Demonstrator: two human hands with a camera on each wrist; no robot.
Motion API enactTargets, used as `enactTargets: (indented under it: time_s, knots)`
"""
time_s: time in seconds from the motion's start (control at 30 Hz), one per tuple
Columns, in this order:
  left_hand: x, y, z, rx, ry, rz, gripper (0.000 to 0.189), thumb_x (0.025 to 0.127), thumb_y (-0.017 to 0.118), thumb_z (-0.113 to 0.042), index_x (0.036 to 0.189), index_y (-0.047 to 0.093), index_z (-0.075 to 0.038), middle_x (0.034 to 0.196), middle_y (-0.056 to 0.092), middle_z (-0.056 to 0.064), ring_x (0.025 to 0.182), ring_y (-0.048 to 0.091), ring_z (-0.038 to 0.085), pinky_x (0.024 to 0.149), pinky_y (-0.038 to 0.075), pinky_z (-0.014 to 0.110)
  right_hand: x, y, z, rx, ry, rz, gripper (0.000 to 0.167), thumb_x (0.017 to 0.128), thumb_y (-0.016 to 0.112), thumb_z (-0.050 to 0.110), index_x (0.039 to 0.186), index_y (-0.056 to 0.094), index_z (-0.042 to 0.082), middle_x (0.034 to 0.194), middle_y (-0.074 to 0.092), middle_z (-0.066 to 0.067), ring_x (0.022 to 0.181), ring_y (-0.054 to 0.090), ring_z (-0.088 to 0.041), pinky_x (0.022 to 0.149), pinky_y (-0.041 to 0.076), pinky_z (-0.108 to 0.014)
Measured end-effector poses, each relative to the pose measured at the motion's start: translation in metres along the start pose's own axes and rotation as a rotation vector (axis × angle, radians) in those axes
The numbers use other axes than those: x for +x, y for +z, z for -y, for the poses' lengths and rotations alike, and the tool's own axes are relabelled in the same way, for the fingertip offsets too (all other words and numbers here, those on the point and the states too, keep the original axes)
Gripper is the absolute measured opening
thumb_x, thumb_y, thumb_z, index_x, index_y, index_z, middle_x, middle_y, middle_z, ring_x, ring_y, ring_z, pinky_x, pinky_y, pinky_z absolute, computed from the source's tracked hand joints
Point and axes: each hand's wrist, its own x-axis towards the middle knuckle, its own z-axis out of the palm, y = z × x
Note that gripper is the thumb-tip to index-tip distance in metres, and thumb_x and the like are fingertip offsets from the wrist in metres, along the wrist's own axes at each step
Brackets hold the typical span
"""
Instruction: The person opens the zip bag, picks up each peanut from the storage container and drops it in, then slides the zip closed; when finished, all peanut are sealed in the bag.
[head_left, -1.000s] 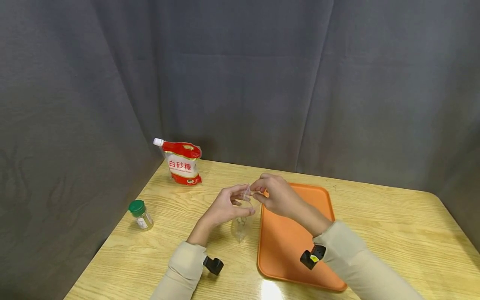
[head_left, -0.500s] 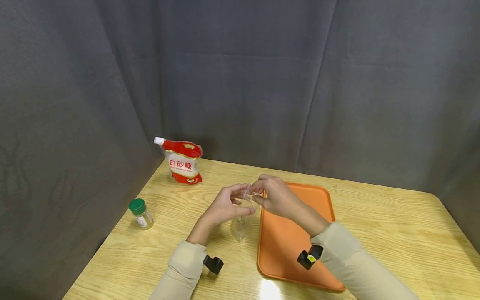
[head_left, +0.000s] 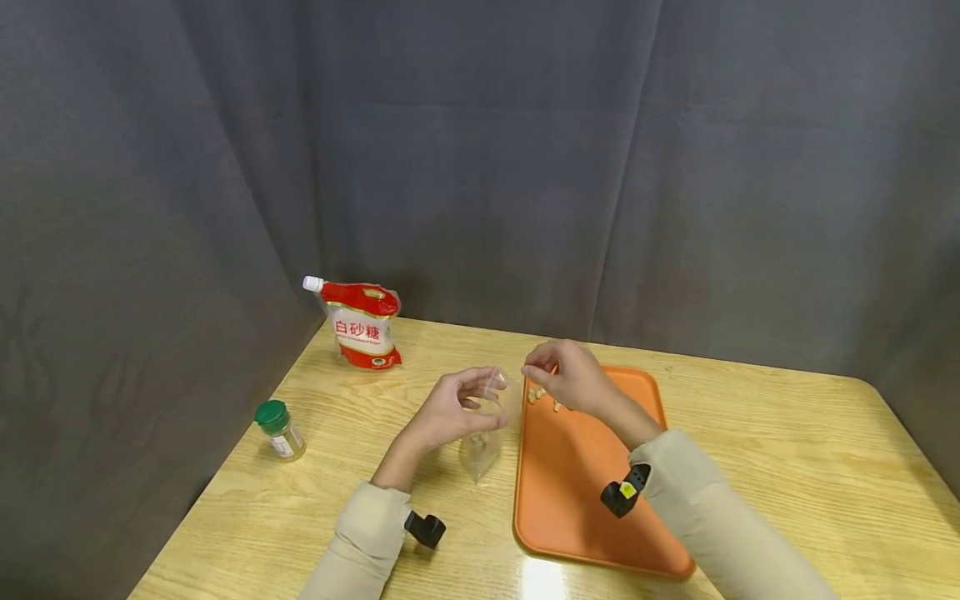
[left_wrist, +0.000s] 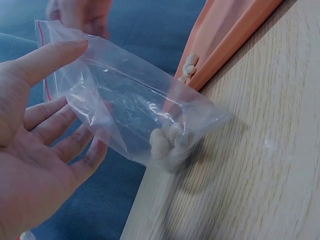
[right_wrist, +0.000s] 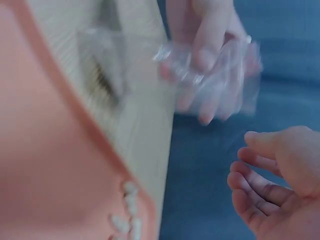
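My left hand (head_left: 442, 412) holds a clear zip bag (left_wrist: 125, 85) near its mouth, between the thumb and the fingers. The bag tilts, and several pale peanuts (left_wrist: 160, 144) in their shells lie at its lower end. To the right, my right hand (head_left: 573, 383) hangs over the far left corner of the orange tray (head_left: 570, 500), apart from the bag. Its fingers (right_wrist: 255, 192) are loosely bent, and nothing shows between them in the right wrist view. Beneath that hand, several more peanuts (right_wrist: 131, 200) lie along the tray's far end, partly hidden in the head view.
A red and white sugar pouch (head_left: 362, 327) with a white cap stands at the table's back left. Nearer on the left is a small jar (head_left: 283, 437) with a green lid. Dark grey curtains (head_left: 480, 167) enclose the wooden table (head_left: 780, 483) at the back and sides.
My right hand has left the bag's mouth and moved right over the tray, uncovering some peanuts there. My left hand and the bag have barely moved.
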Motion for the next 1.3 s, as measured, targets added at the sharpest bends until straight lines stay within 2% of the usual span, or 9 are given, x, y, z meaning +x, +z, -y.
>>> enactTargets:
  time_s: [0.2, 0.37, 0.53, 0.67, 0.83, 1.0, 1.13, 1.2, 1.3]
  knots:
    - [0.000, 0.000, 0.002, -0.002, -0.003, -0.006, 0.069, 0.080, 0.082, -0.011, 0.141, 0.051, -0.001, 0.126, 0.065, 0.012, 0.109, 0.063, 0.024, 0.097, 0.048, 0.047, -0.006, 0.005, -0.035, -0.019, 0.097, -0.025, 0.008, 0.092, 0.069, 0.007, 0.092, 0.075, 0.001, 0.077, 0.067, -0.002, 0.062, 0.056, -0.013, 0.058, 0.048, -0.031]
    - [-0.001, 0.000, 0.001, -0.002, -0.019, -0.017, 0.070, 0.080, 0.083, -0.010, 0.141, 0.051, -0.001, 0.125, 0.066, 0.009, 0.109, 0.063, 0.022, 0.097, 0.048, 0.046, -0.012, 0.016, -0.058, -0.018, 0.185, 0.026, 0.010, 0.093, 0.067, 0.004, 0.094, 0.073, -0.003, 0.076, 0.070, -0.008, 0.058, 0.058, -0.011, 0.055, 0.048, -0.029]
    - [-0.001, 0.000, 0.001, 0.004, -0.012, -0.012, 0.070, 0.080, 0.082, -0.011, 0.142, 0.051, -0.001, 0.126, 0.065, 0.011, 0.110, 0.063, 0.023, 0.098, 0.047, 0.046, -0.012, 0.028, -0.066, -0.034, 0.204, 0.024, 0.009, 0.091, 0.070, 0.003, 0.092, 0.074, -0.005, 0.076, 0.071, -0.007, 0.060, 0.059, -0.012, 0.056, 0.048, -0.029]
    - [-0.001, -0.001, 0.001, 0.009, -0.017, -0.020, 0.069, 0.080, 0.083, -0.012, 0.141, 0.052, -0.002, 0.126, 0.066, 0.009, 0.110, 0.062, 0.022, 0.098, 0.047, 0.046, -0.009, 0.037, -0.068, -0.136, 0.184, 0.011, 0.006, 0.087, 0.073, 0.003, 0.082, 0.073, 0.000, 0.074, 0.068, -0.003, 0.058, 0.052, -0.009, 0.055, 0.045, -0.027]
    - [-0.001, -0.001, 0.001, -0.002, -0.019, -0.022, 0.069, 0.080, 0.083, -0.012, 0.141, 0.052, -0.001, 0.124, 0.066, 0.006, 0.110, 0.063, 0.022, 0.097, 0.048, 0.045, -0.004, 0.043, -0.065, -0.288, 0.203, 0.021, 0.038, 0.084, 0.069, -0.004, 0.055, 0.049, 0.010, 0.056, 0.043, 0.005, 0.051, 0.030, -0.010, 0.051, 0.028, -0.026]
    - [0.000, 0.000, 0.000, -0.001, -0.016, -0.026, 0.069, 0.079, 0.083, -0.010, 0.140, 0.052, -0.001, 0.123, 0.067, 0.006, 0.109, 0.063, 0.020, 0.096, 0.049, 0.042, -0.002, 0.046, -0.060, -0.367, 0.231, 0.048, 0.047, 0.082, 0.065, -0.007, 0.051, 0.039, 0.016, 0.052, 0.030, 0.006, 0.051, 0.026, -0.012, 0.048, 0.024, -0.025]
    - [-0.001, 0.000, -0.001, 0.008, -0.020, -0.028, 0.068, 0.079, 0.083, -0.009, 0.140, 0.053, -0.002, 0.123, 0.067, 0.006, 0.109, 0.063, 0.020, 0.096, 0.049, 0.041, -0.004, 0.050, -0.058, -0.353, 0.208, 0.073, 0.040, 0.078, 0.064, -0.010, 0.053, 0.044, 0.013, 0.054, 0.037, 0.005, 0.052, 0.028, -0.011, 0.048, 0.025, -0.025]
    - [-0.001, -0.001, -0.001, 0.009, -0.018, -0.026, 0.068, 0.079, 0.083, -0.009, 0.140, 0.053, -0.001, 0.123, 0.067, 0.007, 0.109, 0.063, 0.020, 0.096, 0.049, 0.042, -0.005, 0.051, -0.059, -0.335, 0.182, 0.066, 0.031, 0.078, 0.066, -0.010, 0.056, 0.054, 0.009, 0.057, 0.050, 0.003, 0.053, 0.037, -0.011, 0.048, 0.032, -0.026]
    - [-0.002, -0.001, -0.001, 0.013, -0.014, -0.024, 0.069, 0.080, 0.083, -0.011, 0.141, 0.052, -0.001, 0.124, 0.067, 0.008, 0.110, 0.063, 0.021, 0.096, 0.048, 0.043, -0.008, 0.052, -0.060, -0.317, 0.146, 0.048, 0.016, 0.077, 0.070, -0.008, 0.067, 0.068, 0.004, 0.075, 0.070, -0.005, 0.062, 0.057, -0.017, 0.055, 0.046, -0.030]
